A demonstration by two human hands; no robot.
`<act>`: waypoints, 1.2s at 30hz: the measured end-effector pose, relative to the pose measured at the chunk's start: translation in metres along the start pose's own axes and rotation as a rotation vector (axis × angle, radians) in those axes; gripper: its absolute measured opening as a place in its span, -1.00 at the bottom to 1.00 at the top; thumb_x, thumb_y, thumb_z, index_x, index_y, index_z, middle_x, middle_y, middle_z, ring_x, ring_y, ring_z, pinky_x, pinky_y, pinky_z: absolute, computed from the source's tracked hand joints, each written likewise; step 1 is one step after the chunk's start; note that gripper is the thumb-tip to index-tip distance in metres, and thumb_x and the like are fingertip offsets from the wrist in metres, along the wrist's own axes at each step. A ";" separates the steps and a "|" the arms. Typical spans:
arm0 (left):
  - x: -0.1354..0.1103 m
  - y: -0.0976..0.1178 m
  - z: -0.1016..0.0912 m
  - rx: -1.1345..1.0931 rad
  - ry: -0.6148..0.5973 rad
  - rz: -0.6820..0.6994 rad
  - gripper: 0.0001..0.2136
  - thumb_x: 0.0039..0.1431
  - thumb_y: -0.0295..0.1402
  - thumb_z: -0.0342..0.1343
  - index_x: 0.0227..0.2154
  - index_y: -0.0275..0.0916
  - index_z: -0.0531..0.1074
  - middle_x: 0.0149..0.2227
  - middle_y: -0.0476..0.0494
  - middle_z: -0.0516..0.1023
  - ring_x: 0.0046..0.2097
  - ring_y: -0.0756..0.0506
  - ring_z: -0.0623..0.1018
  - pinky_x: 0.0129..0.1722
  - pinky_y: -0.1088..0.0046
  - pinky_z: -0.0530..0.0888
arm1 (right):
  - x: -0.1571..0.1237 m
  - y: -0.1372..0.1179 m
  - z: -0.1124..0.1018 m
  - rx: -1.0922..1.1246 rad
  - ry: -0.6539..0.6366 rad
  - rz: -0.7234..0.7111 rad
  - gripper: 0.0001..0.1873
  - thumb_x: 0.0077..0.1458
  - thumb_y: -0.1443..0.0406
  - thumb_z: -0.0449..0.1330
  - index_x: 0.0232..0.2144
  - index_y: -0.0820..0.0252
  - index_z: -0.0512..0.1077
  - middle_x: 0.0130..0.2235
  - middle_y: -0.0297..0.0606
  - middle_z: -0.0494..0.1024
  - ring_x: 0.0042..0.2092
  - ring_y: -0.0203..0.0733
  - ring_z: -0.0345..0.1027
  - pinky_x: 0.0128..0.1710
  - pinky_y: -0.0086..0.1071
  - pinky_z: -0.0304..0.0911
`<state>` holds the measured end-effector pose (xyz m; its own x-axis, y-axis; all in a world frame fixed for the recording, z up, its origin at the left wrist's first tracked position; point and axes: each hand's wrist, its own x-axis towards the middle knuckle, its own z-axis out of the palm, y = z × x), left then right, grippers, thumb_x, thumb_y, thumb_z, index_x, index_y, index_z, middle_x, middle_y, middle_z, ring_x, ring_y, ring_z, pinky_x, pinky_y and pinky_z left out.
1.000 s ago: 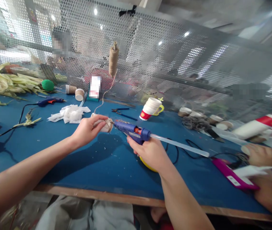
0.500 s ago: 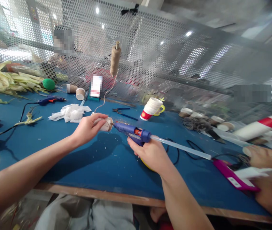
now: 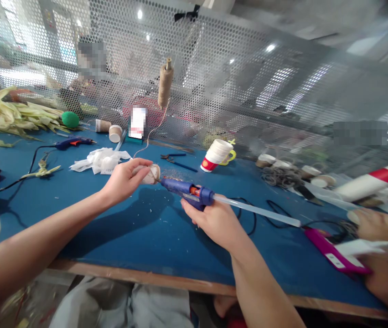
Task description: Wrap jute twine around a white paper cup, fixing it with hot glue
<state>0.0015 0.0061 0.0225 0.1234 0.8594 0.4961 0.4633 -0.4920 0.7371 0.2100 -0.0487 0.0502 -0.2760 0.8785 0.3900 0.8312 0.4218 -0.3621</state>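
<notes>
Half-hidden small cup [image 3: 152, 174] in left hand [image 3: 124, 181]

Beyond the left hand [image 3: 125, 180], a crumpled white gauze [image 3: 100, 160] lies on the blue surface [image 3: 118, 237]. Farther out on that side are a blue glue gun [image 3: 72, 143] lying flat, a green ball [image 3: 69, 120] and a heap of pale husks [image 3: 12, 116]. A twine spool [image 3: 165, 84] hangs on the perforated screen [image 3: 248, 91] above. Beyond the right hand [image 3: 216, 221] lie blue-handled pliers [image 3: 175, 160] and a tipped stack of paper cups [image 3: 216, 155]. To its right, a magenta device [image 3: 333, 255] rests near another person's hand [image 3: 375, 223].
</notes>
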 end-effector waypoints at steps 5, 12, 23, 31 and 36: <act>0.000 0.001 0.001 -0.002 -0.011 -0.010 -0.74 0.11 -0.30 -0.04 -0.23 -0.31 0.44 -0.42 -0.10 0.55 -0.50 0.01 0.43 -0.51 0.50 0.34 | 0.000 0.002 0.001 -0.012 0.027 -0.012 -0.79 -0.04 0.28 0.09 -0.66 0.15 0.24 -0.65 -0.36 0.40 -0.54 -0.25 0.32 -0.50 -0.43 0.19; -0.002 0.002 0.002 -0.021 -0.018 0.009 -0.77 0.10 -0.33 -0.04 -0.26 -0.30 0.43 -0.38 -0.11 0.56 -0.41 -0.02 0.49 -0.41 0.48 0.41 | 0.001 0.003 0.000 -0.031 0.080 -0.040 -0.86 -0.04 0.29 0.08 -0.60 0.14 0.30 -0.59 -0.32 0.44 -0.48 -0.21 0.36 -0.48 -0.41 0.21; -0.001 0.002 0.001 -0.024 -0.026 -0.034 -0.76 0.11 -0.32 -0.03 -0.24 -0.32 0.44 -0.38 -0.12 0.56 -0.44 0.00 0.46 -0.44 0.49 0.38 | 0.001 0.004 0.002 -0.085 0.087 -0.070 -0.85 -0.04 0.28 0.07 -0.60 0.15 0.25 -0.58 -0.30 0.42 -0.52 -0.22 0.32 -0.51 -0.40 0.17; -0.002 0.002 0.002 -0.036 -0.029 -0.041 -0.76 0.10 -0.33 -0.03 -0.25 -0.31 0.44 -0.37 -0.12 0.56 -0.42 -0.01 0.48 -0.43 0.49 0.39 | 0.000 0.002 0.000 -0.080 0.052 -0.053 -0.86 -0.04 0.29 0.06 -0.60 0.14 0.24 -0.61 -0.33 0.41 -0.54 -0.24 0.31 -0.53 -0.42 0.15; -0.002 0.001 0.002 -0.031 -0.020 -0.038 -0.76 0.10 -0.31 -0.03 -0.25 -0.30 0.44 -0.39 -0.11 0.55 -0.44 -0.01 0.47 -0.44 0.48 0.40 | -0.001 0.004 0.001 -0.090 0.062 -0.053 -0.87 -0.06 0.29 0.08 -0.59 0.14 0.24 -0.62 -0.35 0.40 -0.56 -0.26 0.30 -0.54 -0.43 0.14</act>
<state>0.0039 0.0044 0.0211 0.1237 0.8798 0.4590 0.4405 -0.4632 0.7690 0.2126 -0.0474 0.0478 -0.2926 0.8389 0.4590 0.8571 0.4429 -0.2631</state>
